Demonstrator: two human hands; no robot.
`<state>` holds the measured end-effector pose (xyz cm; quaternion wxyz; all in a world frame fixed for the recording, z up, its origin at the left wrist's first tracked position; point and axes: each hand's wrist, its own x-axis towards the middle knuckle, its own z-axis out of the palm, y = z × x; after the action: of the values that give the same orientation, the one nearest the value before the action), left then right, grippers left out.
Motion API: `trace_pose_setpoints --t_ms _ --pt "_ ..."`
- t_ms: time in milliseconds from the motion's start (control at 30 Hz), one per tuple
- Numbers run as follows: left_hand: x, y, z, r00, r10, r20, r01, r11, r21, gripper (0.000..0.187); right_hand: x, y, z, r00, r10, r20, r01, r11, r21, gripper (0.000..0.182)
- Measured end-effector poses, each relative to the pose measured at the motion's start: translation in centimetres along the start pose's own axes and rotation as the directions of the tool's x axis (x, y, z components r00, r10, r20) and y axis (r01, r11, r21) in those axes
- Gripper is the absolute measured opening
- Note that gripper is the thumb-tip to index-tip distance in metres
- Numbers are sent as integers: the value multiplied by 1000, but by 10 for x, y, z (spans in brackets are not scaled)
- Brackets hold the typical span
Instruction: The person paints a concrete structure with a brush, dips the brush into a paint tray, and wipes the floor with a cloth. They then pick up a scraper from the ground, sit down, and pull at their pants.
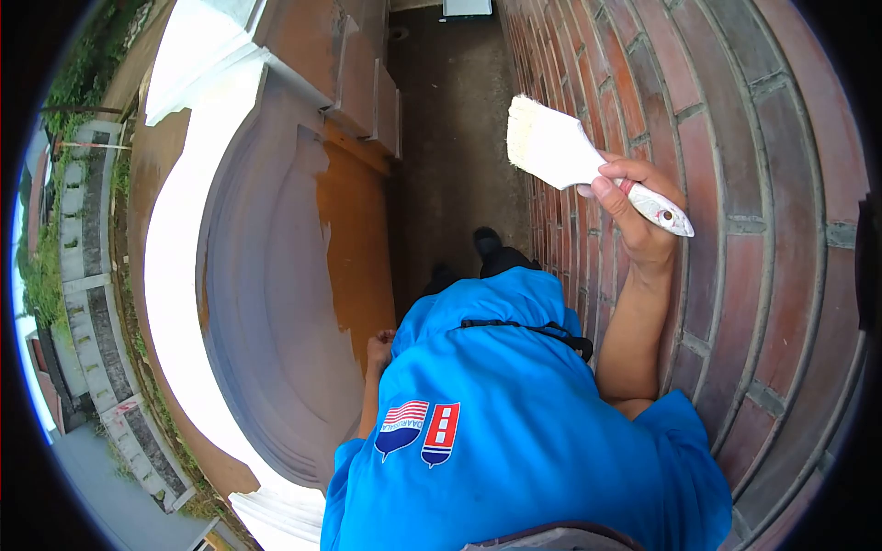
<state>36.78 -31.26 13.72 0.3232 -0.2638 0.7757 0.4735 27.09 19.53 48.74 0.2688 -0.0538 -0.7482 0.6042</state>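
My right hand is closed round the handle of a paintbrush, raised in front of the brick wall. Its pale bristles point up and to the left, and white paint covers the ferrule and streaks the handle. My left hand hangs low beside my waist, near the half-coated panel. Its fingers look curled; whether anything is in them is hidden. The panel on the left is greyish over most of its face, with a bare orange-brown strip along its ragged edge. White curved trim borders it.
A brick wall runs close along my right side. Between it and the panel lies a narrow dark floor, with a white container at the far end. Stepped blocks jut out at the upper left. Low walls and plants stand outside.
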Motion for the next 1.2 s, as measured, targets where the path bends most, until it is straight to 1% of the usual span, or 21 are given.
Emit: trace_pose_setpoints --t_ms 67,100,167,200,300,400,500,567,633,667,733,767,833,933,1000,1033,1067,1100,1200 --pt "-17 45 4 1000 -13 15 13 999 30 18 -1 0 0 1000 19 1 -19 1000 22 18" --pt "-18 55 6 1000 -17 22 16 999 42 19 -1 0 0 1000 24 2 -24 999 33 18" --pt "-2 39 6 999 12 40 -13 1000 22 20 -1 -1 0 1000 24 3 -25 999 30 18" --pt "-1 42 7 998 29 49 -30 999 11 21 -1 -1 0 1000 22 3 -22 999 28 18" --pt "-6 44 8 997 -49 55 43 995 92 20 0 -2 1 1000 -1 -20 2 999 32 18" --pt "-1 26 9 996 -54 74 42 987 153 26 -1 -3 0 1000 26 -13 -26 999 47 18" --pt "-8 24 11 999 6 32 -14 960 279 34 1 -3 1 1000 11 -4 -10 999 36 17" --pt "3 5 12 999 39 35 -47 962 268 33 -1 -1 1 999 29 15 -30 998 57 16" --pt "27 -32 13 996 75 39 -83 961 263 33 -1 -2 3 999 36 22 -38 996 82 15" --pt "42 -53 12 995 91 42 -98 960 263 33 -1 -4 3 999 33 34 -35 998 53 15" --pt "49 -48 11 992 118 49 -126 956 264 33 0 -7 3 998 40 46 -43 998 56 15" --pt "53 -47 9 993 110 34 -115 951 286 31 0 -7 4 997 46 55 -49 997 57 15" --pt "26 -3 8 996 91 2 -86 940 329 28 1 -7 4 998 31 51 -33 999 43 15" --pt "5 38 6 1000 2 6 -3 989 150 27 1 -6 3 999 17 41 -18 1000 19 14" --pt "22 23 0 992 63 113 -64 998 7 27 2 -7 2 999 -11 49 12 1000 -9 14" --pt "35 10 0 982 100 162 -90 994 -68 27 2 -7 1 999 10 51 -10 1000 -5 14" --pt "50 -3 6 989 39 142 -21 991 -132 27 2 -7 0 998 29 54 -29 1000 -1 14" --pt "54 -6 10 988 17 151 10 984 -177 27 2 -6 0 997 48 56 -48 999 3 13" --pt "37 27 16 962 -95 255 165 949 -269 27 2 -3 2 998 11 58 -12 1000 19 13"
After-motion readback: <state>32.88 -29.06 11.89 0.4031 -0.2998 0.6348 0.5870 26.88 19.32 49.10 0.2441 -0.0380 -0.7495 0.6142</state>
